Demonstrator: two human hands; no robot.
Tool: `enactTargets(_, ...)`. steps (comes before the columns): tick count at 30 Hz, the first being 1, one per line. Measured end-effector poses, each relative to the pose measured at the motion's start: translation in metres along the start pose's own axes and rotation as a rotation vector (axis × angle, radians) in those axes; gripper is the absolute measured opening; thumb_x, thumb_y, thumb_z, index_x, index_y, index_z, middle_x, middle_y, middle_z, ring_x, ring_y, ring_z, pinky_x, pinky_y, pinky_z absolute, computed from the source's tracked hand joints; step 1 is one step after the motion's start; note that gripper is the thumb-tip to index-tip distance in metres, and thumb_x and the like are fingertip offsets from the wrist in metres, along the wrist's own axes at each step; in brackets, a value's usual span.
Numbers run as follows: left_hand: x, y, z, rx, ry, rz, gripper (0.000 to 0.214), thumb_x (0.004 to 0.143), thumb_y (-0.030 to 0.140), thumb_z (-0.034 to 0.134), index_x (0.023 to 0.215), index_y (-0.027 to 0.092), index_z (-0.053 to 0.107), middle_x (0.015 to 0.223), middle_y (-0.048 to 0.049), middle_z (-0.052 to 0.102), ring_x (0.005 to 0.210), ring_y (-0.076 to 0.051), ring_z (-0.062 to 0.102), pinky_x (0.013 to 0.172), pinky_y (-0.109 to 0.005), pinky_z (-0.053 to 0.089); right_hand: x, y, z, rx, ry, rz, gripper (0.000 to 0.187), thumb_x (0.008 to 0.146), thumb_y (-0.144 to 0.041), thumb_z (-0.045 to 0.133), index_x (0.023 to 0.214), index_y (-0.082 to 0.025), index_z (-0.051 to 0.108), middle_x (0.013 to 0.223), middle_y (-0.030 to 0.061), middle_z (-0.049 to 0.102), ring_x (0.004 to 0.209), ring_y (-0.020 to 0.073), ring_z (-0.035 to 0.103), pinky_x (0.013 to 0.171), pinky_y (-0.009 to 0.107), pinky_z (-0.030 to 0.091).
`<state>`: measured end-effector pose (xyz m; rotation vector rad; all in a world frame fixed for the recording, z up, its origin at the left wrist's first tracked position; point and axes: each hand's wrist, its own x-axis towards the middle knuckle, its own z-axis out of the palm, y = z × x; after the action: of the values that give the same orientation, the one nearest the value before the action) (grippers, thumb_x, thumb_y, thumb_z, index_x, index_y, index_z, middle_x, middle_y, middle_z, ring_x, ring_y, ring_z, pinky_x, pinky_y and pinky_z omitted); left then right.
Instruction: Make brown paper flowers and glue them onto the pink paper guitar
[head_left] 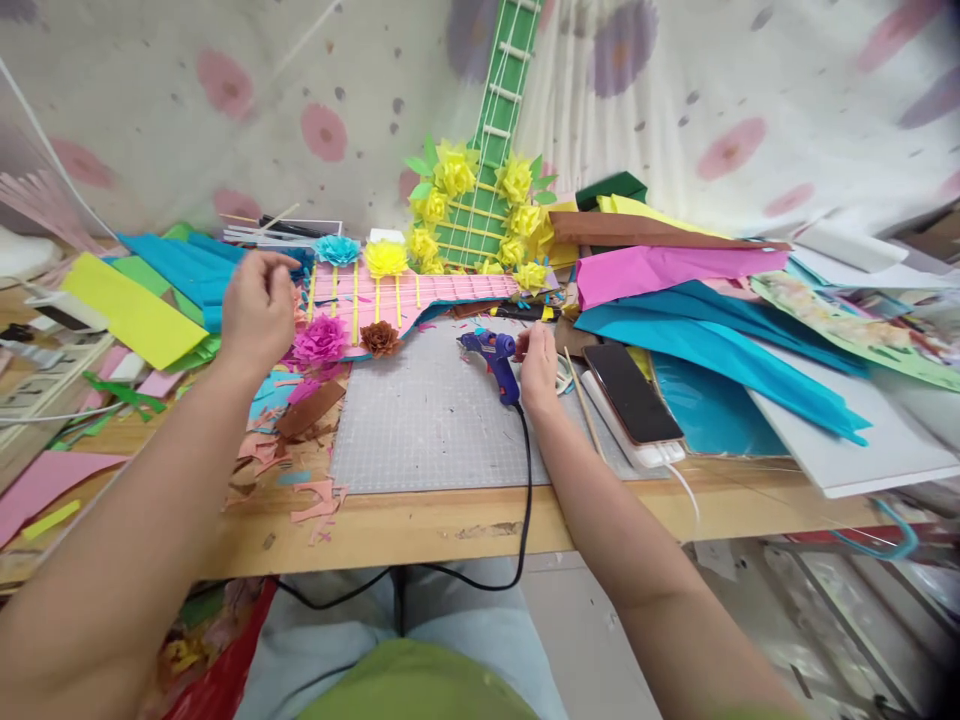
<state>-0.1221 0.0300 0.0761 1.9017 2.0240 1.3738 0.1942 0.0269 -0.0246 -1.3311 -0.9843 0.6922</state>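
Observation:
My left hand (259,312) is raised over the left end of a pink paper guitar (450,288), fingers bent but apart, with nothing visible in them. Yellow strips cross the guitar, which carries a blue flower (337,250), a yellow flower (385,258), a magenta flower (321,340) and a brown flower (380,339). Low over the grey cutting mat (420,430) is my right hand (538,368), thumb apart from the loosely bent fingers, no object seen in its grasp. Just left of it lies a blue glue gun (495,358), its black cord running off the table edge.
A green paper instrument neck (499,110) with yellow flowers leans against the curtain. To the right are a phone (634,392) on a white power strip (645,452), a thin stick (585,405) and blue crepe paper (720,345). Paper scraps (319,497) litter the left side.

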Motion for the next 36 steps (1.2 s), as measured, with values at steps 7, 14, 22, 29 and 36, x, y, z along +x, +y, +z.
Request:
enactTargets(7,-0.035,-0.027,-0.023,0.515,-0.889,-0.077,0.018,0.069,0.028,0.062,0.084,0.020,0.063,0.086,-0.0041,0.068,0.077,-0.022,0.061,0.061,-0.027,0.038,0.001,-0.001,0.000,-0.174,-0.157,0.152,0.054,0.087,-0.063,0.015,0.078,-0.021,0.048,0.077,0.0037,0.058,0.066,0.0145,0.055,0.062,0.026,0.044)
enactTargets(14,-0.063,-0.044,-0.007,0.499,-0.789,-0.082,0.031,0.059,0.026,0.064,0.090,0.021,0.066,0.093,-0.0090,0.071,0.083,-0.027,0.064,0.060,-0.027,0.040,0.009,-0.018,-0.030,-0.821,-0.254,-0.166,0.017,0.078,-0.018,0.046,0.091,-0.017,0.056,0.098,0.0112,0.064,0.093,0.0237,0.056,0.086,0.036,0.040)
enactTargets(22,-0.072,-0.028,-0.007,0.450,-0.668,-0.345,0.013,0.054,0.025,0.067,0.064,0.020,0.060,0.054,-0.0014,0.057,0.054,-0.021,0.054,0.051,-0.028,0.033,0.011,-0.022,-0.043,-1.230,-0.432,-0.141,0.037,0.078,-0.008,0.045,0.114,-0.007,0.053,0.115,0.0233,0.056,0.110,0.0314,0.051,0.094,0.039,0.035)
enactTargets(29,-0.089,-0.022,-0.010,0.282,-0.361,-0.205,0.011,0.055,0.025,0.066,0.062,0.020,0.059,0.072,-0.0052,0.063,0.072,-0.023,0.056,0.059,-0.029,0.037,0.010,-0.025,-0.042,-1.258,-0.443,-0.006,0.039,0.081,-0.013,0.045,0.119,-0.006,0.049,0.122,0.0273,0.052,0.115,0.0368,0.050,0.088,0.042,0.039)
enactTargets(36,-0.106,-0.006,0.002,-0.553,-0.205,-0.422,0.039,0.052,0.030,0.072,0.086,0.017,0.058,0.080,-0.0029,0.067,0.076,-0.018,0.062,0.070,-0.029,0.047,0.005,-0.038,-0.042,-1.126,-0.370,0.014,0.035,0.075,-0.027,0.058,0.106,-0.013,0.053,0.107,0.0185,0.063,0.103,0.0326,0.060,0.087,0.043,0.044)
